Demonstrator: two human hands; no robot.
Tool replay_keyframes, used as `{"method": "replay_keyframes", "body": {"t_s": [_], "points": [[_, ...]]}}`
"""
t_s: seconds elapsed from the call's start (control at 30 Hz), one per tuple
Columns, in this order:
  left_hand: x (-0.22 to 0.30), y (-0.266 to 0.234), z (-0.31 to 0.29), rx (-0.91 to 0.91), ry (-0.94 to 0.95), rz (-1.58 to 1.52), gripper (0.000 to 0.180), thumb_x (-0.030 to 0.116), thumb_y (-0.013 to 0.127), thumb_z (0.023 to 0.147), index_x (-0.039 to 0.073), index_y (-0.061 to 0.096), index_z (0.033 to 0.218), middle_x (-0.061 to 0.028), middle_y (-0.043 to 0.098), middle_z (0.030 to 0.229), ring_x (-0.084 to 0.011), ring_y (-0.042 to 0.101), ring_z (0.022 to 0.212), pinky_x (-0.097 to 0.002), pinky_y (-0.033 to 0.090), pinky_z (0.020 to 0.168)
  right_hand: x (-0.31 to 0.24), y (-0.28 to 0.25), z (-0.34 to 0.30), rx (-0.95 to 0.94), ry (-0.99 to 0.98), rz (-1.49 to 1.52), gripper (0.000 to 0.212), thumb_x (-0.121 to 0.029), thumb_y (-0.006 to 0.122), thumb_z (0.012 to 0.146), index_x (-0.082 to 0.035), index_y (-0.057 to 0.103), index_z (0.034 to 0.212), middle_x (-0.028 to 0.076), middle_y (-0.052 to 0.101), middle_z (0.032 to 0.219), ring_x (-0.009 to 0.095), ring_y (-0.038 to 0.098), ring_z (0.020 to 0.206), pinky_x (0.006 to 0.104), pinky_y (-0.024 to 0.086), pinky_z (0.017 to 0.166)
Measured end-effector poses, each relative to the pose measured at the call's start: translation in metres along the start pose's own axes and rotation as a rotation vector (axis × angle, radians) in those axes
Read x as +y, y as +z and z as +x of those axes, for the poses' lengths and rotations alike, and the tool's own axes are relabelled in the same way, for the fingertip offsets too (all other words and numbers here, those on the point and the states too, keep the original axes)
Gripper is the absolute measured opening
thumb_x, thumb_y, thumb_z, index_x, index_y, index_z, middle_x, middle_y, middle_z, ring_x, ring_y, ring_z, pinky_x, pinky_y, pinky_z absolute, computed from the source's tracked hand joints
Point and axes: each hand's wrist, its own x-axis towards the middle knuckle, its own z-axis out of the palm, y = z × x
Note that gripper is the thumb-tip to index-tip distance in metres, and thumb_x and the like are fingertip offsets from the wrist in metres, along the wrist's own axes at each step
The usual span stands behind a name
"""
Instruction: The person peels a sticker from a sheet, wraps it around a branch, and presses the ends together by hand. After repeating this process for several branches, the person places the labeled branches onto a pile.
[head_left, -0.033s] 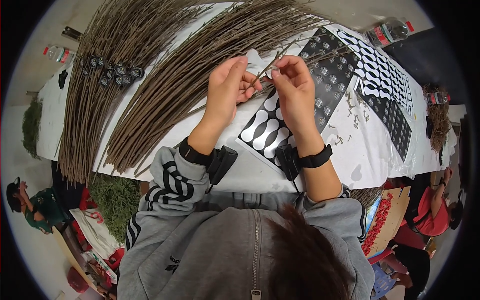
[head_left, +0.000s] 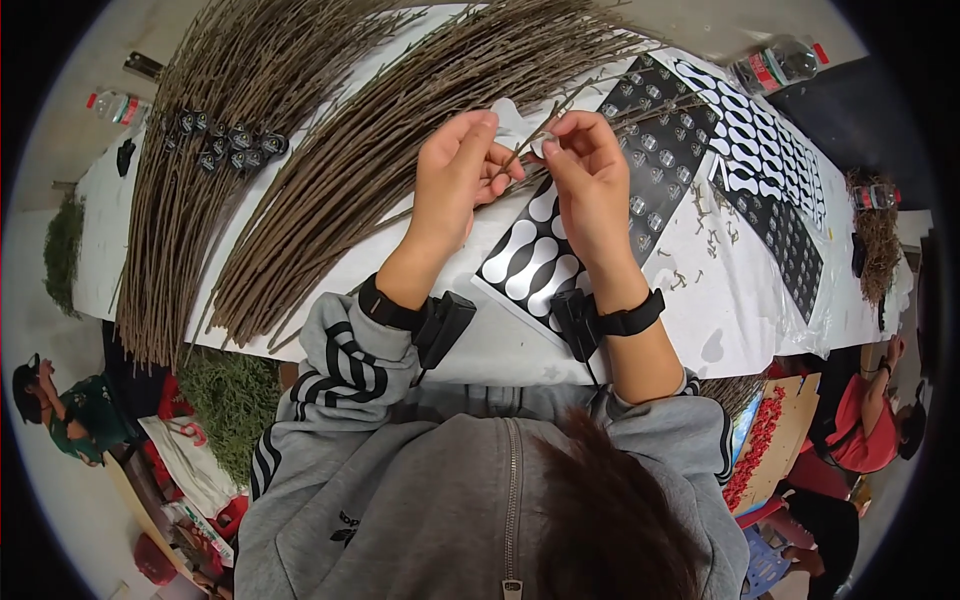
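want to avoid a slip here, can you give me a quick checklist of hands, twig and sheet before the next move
1. Right hand pinching the white piece: ok, held at the thumb and fingertips.
2. Left hand gripping the twig: cannot tell, the contact is partly hidden.
3. Piece fastened to the twig: cannot tell, fingers cover it.
4. Patterned sheet close by: ok, it lies beneath the right hand.
5. Tabletop free of scraps: not ok, brown bits lie right of that sheet.

Free room rightward over cloth (head_left: 740,308), twigs (head_left: 300,230) leftward
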Motion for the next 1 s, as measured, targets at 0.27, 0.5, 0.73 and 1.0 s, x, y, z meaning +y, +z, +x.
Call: {"method": "replay_keyframes", "body": {"t_s": [0.27,0.5,0.73,1.0], "points": [[-0.003,-0.002,0.0,0.019,0.083,-0.014,0.022,0.022,0.054,0.096,0.003,0.049,0.107,-0.0138,0.065,0.078,-0.0097,0.054,0.054,-0.0189,0.037,0.046,0.0,-0.002,-0.002,-0.071,-0.041,-0.136,0.012,0.005,0.058,0.085,-0.003,0.054,0.093,0.0,0.052,0.093,0.008,0.05,0.086,0.0211,0.039,0.079],[-0.005,-0.003,0.001,0.082,0.193,0.012,0.021,0.017,0.058,0.093,0.003,0.051,0.106,-0.0057,0.062,0.079,-0.0117,0.058,0.057,-0.0195,0.038,0.046,-0.006,-0.001,-0.005,-0.117,-0.052,-0.32,0.009,0.0,0.059,0.086,-0.002,0.057,0.094,-0.002,0.055,0.089,0.006,0.049,0.082,0.0195,0.039,0.074],[-0.005,-0.007,0.002,0.059,0.165,-0.002,0.02,0.015,0.06,0.091,0.003,0.053,0.105,-0.0018,0.058,0.076,-0.0113,0.059,0.056,-0.0193,0.035,0.044,-0.039,-0.004,-0.003,-0.314,-0.185,-0.75,0.013,0.007,0.058,0.081,-0.002,0.062,0.09,0.003,0.06,0.092,0.012,0.056,0.087,0.0219,0.043,0.073],[-0.005,-0.006,-0.001,-0.006,0.055,0.031,0.022,0.019,0.061,0.091,0.002,0.054,0.104,-0.004,0.062,0.079,-0.012,0.062,0.057,-0.0191,0.031,0.043,-0.06,-0.003,-0.001,-0.441,-0.678,-1.157,0.032,0.017,0.057,0.061,-0.003,0.066,0.085,0.007,0.063,0.094,0.025,0.061,0.093,0.0316,0.048,0.076]]}}
